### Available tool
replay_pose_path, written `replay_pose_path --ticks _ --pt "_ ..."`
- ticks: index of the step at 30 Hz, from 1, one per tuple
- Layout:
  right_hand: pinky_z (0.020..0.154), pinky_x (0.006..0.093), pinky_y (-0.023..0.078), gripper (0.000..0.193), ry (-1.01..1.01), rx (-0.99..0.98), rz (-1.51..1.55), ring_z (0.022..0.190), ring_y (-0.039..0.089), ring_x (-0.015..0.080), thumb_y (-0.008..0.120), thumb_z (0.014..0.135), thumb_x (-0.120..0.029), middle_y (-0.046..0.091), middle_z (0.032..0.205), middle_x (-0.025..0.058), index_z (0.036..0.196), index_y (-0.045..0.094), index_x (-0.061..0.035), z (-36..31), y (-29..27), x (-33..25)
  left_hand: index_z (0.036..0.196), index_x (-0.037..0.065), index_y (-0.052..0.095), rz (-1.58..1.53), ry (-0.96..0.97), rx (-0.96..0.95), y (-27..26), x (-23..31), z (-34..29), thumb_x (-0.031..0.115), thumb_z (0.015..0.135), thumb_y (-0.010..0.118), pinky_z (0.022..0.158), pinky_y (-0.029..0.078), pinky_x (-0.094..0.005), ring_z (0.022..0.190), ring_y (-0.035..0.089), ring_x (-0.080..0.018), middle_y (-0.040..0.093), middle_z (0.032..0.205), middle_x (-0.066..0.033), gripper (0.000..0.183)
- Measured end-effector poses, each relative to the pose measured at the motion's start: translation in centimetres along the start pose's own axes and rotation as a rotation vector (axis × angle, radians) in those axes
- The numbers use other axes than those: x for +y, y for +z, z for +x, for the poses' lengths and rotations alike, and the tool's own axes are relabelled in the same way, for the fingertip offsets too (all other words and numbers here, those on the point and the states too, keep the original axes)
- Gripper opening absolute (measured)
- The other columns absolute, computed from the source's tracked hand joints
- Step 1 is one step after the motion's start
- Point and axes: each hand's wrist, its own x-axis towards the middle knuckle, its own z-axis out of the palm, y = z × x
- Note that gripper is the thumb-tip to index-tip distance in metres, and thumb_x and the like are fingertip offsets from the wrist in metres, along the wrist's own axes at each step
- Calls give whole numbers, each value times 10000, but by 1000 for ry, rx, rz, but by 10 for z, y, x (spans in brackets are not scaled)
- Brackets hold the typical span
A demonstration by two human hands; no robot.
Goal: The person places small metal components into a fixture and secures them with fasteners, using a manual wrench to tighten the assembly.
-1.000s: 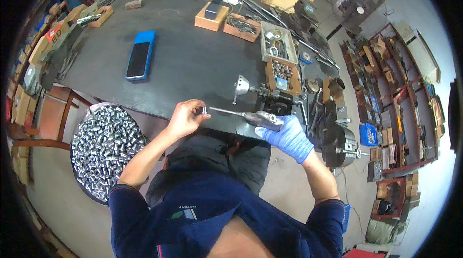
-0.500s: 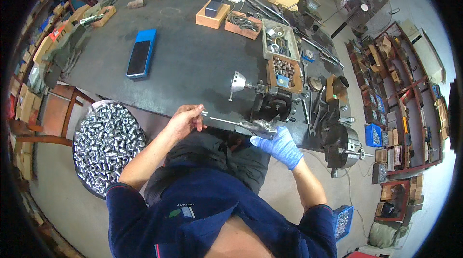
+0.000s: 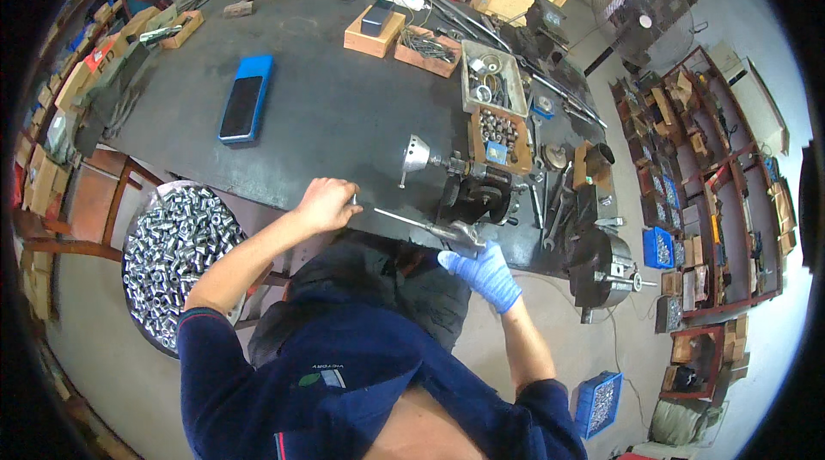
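In my bare left hand [image 3: 326,205] is a small silvery metal fitting [image 3: 354,200], mostly covered by the curled fingers. My right hand [image 3: 484,274], in a pale blue glove, is wrapped round a grey air blow gun [image 3: 460,237]. Its long thin nozzle [image 3: 400,217] points left toward the fitting, with a small gap between them. Both hands are above my lap at the bench's front edge. To the left, beside my left forearm, a round basin [image 3: 129,310] is heaped with shiny threaded metal fittings [image 3: 180,249].
On the dark workbench [image 3: 318,99] lies a blue-cased device [image 3: 245,99]. A machine with a chuck-like head [image 3: 416,153] stands near the front edge. Boxes of small parts [image 3: 498,129], wrenches [image 3: 559,211] and a vise-like machine [image 3: 601,271] are at the right. A blue crate [image 3: 599,404] sits on the floor.
My left hand has turned over, its back now upward, and shifted slightly left with the fitting. The blow gun has tilted a little, its tip staying near the left hand.
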Motion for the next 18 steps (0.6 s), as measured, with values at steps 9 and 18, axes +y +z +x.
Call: replay_pose_path --ticks 9,18 --pt "370 205 332 353 323 -82 132 450 433 42 744 706 -359 561 608 -6 863 612 -71 -25 17 7 921 68 518 26 -9 149 24 -33 44 139 684 594 609 468 -456 739 597 -361 624 760 -145 259" --pt "363 206 341 282 340 -107 131 433 439 44 736 725 -287 568 610 -7 862 618 -71 -25 24 13 910 66 530 0 35 179 20 -30 40 230 711 645 611 466 -444 745 597 -342 617 802 -132 283"
